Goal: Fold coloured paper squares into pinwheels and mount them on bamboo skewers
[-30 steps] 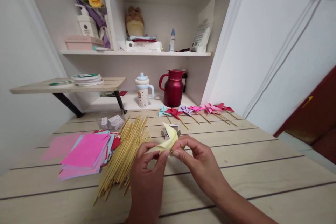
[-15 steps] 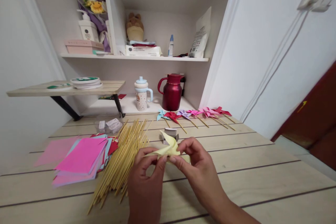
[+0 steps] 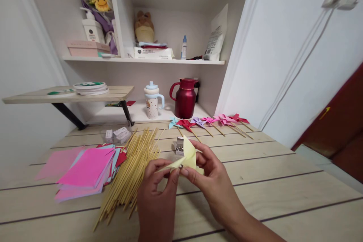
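Observation:
Between my two hands is a pale yellow paper pinwheel [image 3: 189, 154], partly folded, with a small dark metal pin head [image 3: 180, 166] at its middle. My left hand [image 3: 159, 189] pinches the left side of the paper between thumb and fingers. On the right, my right hand [image 3: 211, 172] grips the paper, its thumb beside the pin head and its index finger behind an upright blade. Just beyond the paper stands a small open box [image 3: 179, 146] holding shiny metal pins. My left hand is close to a heap of thin wooden sticks [image 3: 133, 170].
Coloured paper sheets [image 3: 82, 168] lie in a stack at the left, near a clear container [image 3: 120, 135]. Several finished pinwheels on sticks [image 3: 198, 122] line the table's back edge. Behind them stand a red jug [image 3: 185, 100] and a speckled cup [image 3: 152, 102]. A raised wooden shelf [image 3: 28, 96] juts out left.
The yellow paper has shifted in my fingers: its right blade now stands up taller, and the pin head shows more clearly. My right fingers have moved behind the blade. The view has tilted slightly.

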{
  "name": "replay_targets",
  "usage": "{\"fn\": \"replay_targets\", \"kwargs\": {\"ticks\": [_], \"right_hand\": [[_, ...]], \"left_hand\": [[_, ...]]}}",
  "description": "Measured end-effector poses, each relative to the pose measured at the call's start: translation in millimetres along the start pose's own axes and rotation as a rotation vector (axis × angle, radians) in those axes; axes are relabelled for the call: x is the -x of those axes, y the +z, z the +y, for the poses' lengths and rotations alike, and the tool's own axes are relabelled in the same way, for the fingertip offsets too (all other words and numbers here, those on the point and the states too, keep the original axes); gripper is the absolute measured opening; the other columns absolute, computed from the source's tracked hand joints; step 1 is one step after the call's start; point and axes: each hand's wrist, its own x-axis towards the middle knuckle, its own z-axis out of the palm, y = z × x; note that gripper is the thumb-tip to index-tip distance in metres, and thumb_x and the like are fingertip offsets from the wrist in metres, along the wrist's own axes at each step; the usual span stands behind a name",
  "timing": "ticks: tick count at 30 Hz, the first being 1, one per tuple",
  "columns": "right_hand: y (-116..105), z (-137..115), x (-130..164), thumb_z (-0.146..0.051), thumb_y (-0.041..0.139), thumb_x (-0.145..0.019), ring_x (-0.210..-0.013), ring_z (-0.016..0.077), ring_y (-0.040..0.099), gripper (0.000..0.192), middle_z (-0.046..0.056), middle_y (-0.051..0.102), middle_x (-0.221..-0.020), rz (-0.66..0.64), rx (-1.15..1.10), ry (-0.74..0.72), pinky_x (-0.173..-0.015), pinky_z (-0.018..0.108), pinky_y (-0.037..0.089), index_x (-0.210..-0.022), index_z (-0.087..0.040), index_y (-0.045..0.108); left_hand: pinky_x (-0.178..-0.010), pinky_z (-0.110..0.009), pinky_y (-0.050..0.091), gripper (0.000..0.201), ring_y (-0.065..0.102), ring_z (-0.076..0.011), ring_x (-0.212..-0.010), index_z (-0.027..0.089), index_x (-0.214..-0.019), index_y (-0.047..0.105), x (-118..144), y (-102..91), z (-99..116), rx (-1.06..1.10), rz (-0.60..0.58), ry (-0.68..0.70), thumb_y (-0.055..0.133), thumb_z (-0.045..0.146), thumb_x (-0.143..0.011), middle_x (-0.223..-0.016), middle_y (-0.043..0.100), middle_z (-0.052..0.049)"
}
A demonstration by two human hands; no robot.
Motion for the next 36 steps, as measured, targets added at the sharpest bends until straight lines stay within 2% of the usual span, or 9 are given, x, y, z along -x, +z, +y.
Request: {"fn": "replay_targets", "kwargs": {"ticks": [3,5,16,23,32,36], "right_hand": [[-0.4,-0.6,-0.7,-0.029,0.080,-0.073,-0.094,0.0221,0.063,0.036,0.003,0.072,-0.098,-0.013,0.075,-0.014,-0.088,0.036,0.047,-0.108,-0.024,0.069],[-0.5,-0.1,-0.5,-0.030,0.079,-0.074,-0.095,0.0223,0.062,0.026,0.003,0.073,-0.098,-0.021,0.093,-0.002,-0.089,0.036,0.047,-0.099,-0.023,0.073],[3.4,-0.2,1.9,-0.025,0.081,-0.071,-0.086,0.0179,0.058,0.013,-0.002,0.069,-0.085,-0.005,-0.172,0.148,-0.085,0.031,0.043,-0.082,-0.024,0.074],[0.5,1.9,-0.1,-0.024,0.080,-0.069,-0.089,0.0190,0.056,0.015,-0.002,0.067,-0.082,-0.011,-0.207,0.210,-0.088,0.033,0.038,-0.082,-0.023,0.074],[3.2,1.0,-1.9,-0.024,0.084,-0.064,-0.085,0.0184,0.060,0.020,0.000,0.072,-0.081,-0.007,-0.291,0.256,-0.087,0.034,0.042,-0.081,-0.021,0.075],[2.4,-0.4,-2.2,-0.024,0.085,-0.063,-0.084,0.0188,0.061,0.021,0.001,0.072,-0.081,-0.006,-0.295,0.264,-0.087,0.035,0.043,-0.081,-0.021,0.075]], "left_hand": [[-0.073,-0.025,0.051,0.006,0.063,-0.0165,-0.084,0.026,-0.074,0.076,-1.6,-0.3,3.7,-0.020,-0.010,-0.010,0.072,0.031,-0.077,-0.086,0.067,-0.001],[-0.072,-0.026,0.052,0.008,0.064,-0.0175,-0.082,0.026,-0.076,0.077,-2.0,-0.4,6.6,-0.029,-0.019,-0.012,0.071,0.031,-0.077,-0.085,0.067,-0.002],[-0.074,-0.025,0.051,0.007,0.065,-0.0170,-0.081,0.026,-0.075,0.077,-1.6,-1.2,9.5,-0.052,-0.037,-0.037,0.072,0.031,-0.077,-0.084,0.067,-0.001],[-0.073,-0.026,0.051,0.006,0.065,-0.0171,-0.082,0.026,-0.078,0.077,-2.2,0.1,7.6,-0.034,-0.044,-0.033,0.072,0.029,-0.077,-0.085,0.068,-0.001],[-0.075,-0.028,0.050,0.009,0.065,-0.0184,-0.082,0.025,-0.081,0.076,-1.0,1.2,6.2,0.014,-0.090,-0.154,0.072,0.032,-0.077,-0.085,0.068,-0.001],[-0.075,-0.028,0.049,0.009,0.065,-0.0178,-0.082,0.025,-0.082,0.076,-0.1,1.3,4.0,0.013,-0.089,-0.145,0.072,0.031,-0.077,-0.086,0.067,-0.001]]}}
